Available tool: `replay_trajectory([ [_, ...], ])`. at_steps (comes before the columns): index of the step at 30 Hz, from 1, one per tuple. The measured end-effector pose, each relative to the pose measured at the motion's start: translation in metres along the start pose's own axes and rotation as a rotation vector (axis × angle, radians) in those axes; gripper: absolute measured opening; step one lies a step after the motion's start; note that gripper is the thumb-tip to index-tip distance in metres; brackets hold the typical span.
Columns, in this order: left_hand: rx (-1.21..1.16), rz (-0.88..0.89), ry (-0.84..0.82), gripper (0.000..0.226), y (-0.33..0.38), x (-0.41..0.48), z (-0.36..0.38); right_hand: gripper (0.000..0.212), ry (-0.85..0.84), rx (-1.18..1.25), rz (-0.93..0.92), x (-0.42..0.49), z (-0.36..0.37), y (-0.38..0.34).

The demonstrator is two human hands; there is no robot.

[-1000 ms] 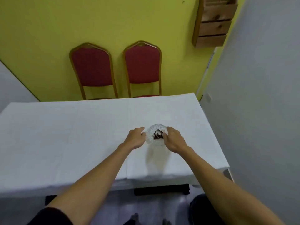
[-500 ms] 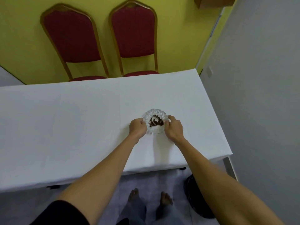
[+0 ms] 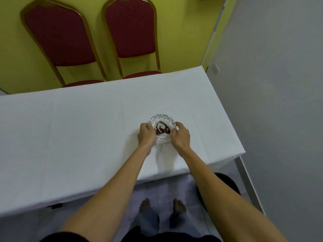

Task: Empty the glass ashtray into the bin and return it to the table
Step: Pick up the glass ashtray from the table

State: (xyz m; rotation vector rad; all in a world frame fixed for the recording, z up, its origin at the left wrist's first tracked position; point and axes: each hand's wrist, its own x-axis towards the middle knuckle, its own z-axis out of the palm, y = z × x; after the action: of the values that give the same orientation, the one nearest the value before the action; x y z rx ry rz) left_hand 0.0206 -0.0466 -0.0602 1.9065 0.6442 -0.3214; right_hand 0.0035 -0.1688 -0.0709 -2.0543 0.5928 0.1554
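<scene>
A round cut-glass ashtray with dark ash in its middle sits on the white-clothed table, towards the right end. My left hand grips its left rim and my right hand grips its right rim, fingers curled over the glass. A dark round bin stands on the floor by the table's near right corner, mostly hidden behind my right forearm.
Two red chairs with gold frames stand against the yellow wall behind the table. A grey wall runs close along the table's right end. My bare feet stand on the pale floor just in front of the table.
The view has tilted further down, bringing my feet and the bin into sight. Both hands have closed in tighter on the ashtray's rim; the ashtray has stayed in place on the cloth.
</scene>
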Motion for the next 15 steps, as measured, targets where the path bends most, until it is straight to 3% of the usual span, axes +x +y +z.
replay_trajectory([
  [8,0.023,0.173,-0.022,0.032,0.008,-0.043,0.011,0.041,0.197,0.205,0.058,-0.039,-0.024,0.016],
  [15,-0.01,0.264,-0.206,0.032,0.016,-0.094,0.051,0.039,0.436,0.316,0.083,-0.074,-0.071,0.043],
])
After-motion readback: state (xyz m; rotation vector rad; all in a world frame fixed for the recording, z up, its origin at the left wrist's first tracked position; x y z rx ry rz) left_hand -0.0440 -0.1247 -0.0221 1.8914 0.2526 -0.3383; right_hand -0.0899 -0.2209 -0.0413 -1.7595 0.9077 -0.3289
